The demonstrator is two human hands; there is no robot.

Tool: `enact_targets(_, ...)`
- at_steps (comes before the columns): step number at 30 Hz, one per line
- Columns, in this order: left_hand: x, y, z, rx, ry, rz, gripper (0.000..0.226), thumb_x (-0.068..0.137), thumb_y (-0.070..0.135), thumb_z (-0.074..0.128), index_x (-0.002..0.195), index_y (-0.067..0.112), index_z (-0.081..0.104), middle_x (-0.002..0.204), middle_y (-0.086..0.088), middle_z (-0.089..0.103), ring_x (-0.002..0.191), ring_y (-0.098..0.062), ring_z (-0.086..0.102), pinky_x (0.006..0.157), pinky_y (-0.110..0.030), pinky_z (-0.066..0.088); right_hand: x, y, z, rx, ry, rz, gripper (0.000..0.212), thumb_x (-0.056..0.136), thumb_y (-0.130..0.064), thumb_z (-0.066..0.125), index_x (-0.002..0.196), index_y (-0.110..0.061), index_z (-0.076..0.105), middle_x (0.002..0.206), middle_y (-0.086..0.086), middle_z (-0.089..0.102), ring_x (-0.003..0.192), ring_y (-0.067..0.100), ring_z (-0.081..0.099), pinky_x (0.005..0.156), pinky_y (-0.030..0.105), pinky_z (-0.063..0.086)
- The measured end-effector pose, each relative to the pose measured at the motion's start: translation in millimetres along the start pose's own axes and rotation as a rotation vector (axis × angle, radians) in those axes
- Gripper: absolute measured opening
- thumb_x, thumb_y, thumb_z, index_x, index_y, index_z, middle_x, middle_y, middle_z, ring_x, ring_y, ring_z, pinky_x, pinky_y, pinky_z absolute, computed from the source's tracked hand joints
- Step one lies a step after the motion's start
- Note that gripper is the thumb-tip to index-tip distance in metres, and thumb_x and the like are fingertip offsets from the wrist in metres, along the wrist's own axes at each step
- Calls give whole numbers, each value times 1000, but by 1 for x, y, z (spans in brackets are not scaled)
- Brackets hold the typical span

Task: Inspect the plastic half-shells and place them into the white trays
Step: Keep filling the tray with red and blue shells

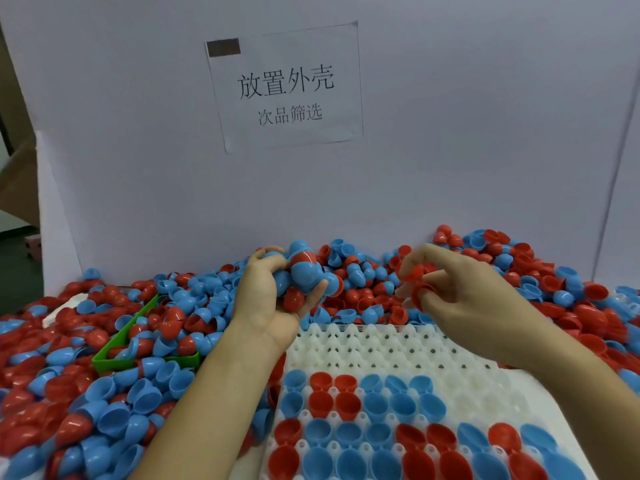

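White board walls [450, 150] close off the back of my bench, with a paper sign [285, 86] of printed characters taped at the centre. My right hand [460, 289] pinches a red half-shell [414, 274] between thumb and fingertips, raised above the far edge of the white tray [381, 344]; a second red piece seems tucked under my curled fingers, though I cannot tell for sure. My left hand [266, 292] is cupped around a clutch of blue and red shells [304, 275], fingers curled under them, held up just beside the right hand. Below my wrists, the tray's near rows already carry blue and red half-shells [377, 407] seated open side up, while its far rows show bare white pockets. Around the tray on every side lies a deep heap of loose red and blue shells [86, 393], reaching back to the board. To my left, a green bin [114, 362] sits half buried in that heap, with shells inside it.
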State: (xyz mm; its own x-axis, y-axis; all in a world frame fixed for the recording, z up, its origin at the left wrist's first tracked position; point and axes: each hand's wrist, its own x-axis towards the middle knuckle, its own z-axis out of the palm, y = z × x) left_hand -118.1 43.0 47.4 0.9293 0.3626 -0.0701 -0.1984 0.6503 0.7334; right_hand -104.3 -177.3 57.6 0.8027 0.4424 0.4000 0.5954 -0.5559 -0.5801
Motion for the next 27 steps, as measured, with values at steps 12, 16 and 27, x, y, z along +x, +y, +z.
enact_targets(12, -2, 1, 1, 0, -8, 26, 20, 94, 7, 52, 79, 20, 56, 92, -11, 62, 72, -24, 65, 53, -34, 60, -45, 65, 20, -281, -118, 183, 28, 87, -18, 68, 78, -44, 62, 89, -25, 64, 93, -9, 56, 70, 13, 46)
enact_targets(16, -2, -1, 2, 12, -5, 24, 20, 94, 7, 52, 80, 21, 56, 93, -11, 62, 75, -25, 64, 52, -34, 59, -45, 66, 21, -315, -103, 213, 25, 88, -26, 69, 79, -44, 55, 94, -22, 58, 87, -4, 54, 66, 13, 43)
enact_targets(27, 0, -4, 1, 44, -23, 13, 19, 94, 6, 49, 83, 20, 55, 97, -12, 60, 76, -26, 63, 53, -35, 60, -33, 52, 29, -650, -374, 360, 15, 88, -19, 65, 101, -24, 72, 106, -8, 61, 102, 14, 53, 96, 36, 40)
